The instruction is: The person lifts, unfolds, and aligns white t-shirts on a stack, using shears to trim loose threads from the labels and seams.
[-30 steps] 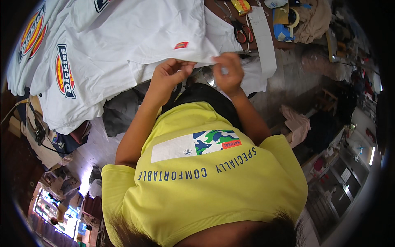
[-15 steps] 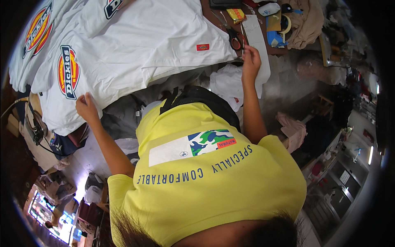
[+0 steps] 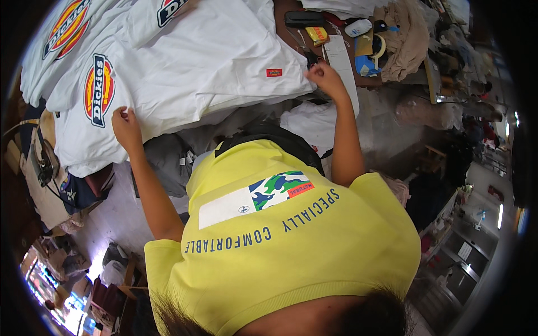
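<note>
A white T-shirt point(image 3: 196, 67) lies spread over the pile in front of me, with a large red, yellow and navy logo at its left and a small red label at its right. My left hand point(image 3: 129, 131) is closed at its near edge, thumb and fingers pinching the cloth beside the large logo. At the right end of the shirt, my right hand point(image 3: 329, 82) has its fingers curled together on the cloth's edge. Just beyond those fingers are dark scissors point(image 3: 310, 54), partly covered by the hand.
On the brown table to the right lie a black case point(image 3: 304, 19), a yellow packet point(image 3: 318, 36), a long pale card strip point(image 3: 339, 56), a white computer mouse point(image 3: 358, 28), a tape roll point(image 3: 380, 47) and beige cloth point(image 3: 403, 42). More white cloth point(image 3: 308, 123) hangs below the table edge.
My right hand has moved left, from beside the scissors to the shirt's right edge. My left hand has shifted slightly right along the near edge. The view has tilted a little.
</note>
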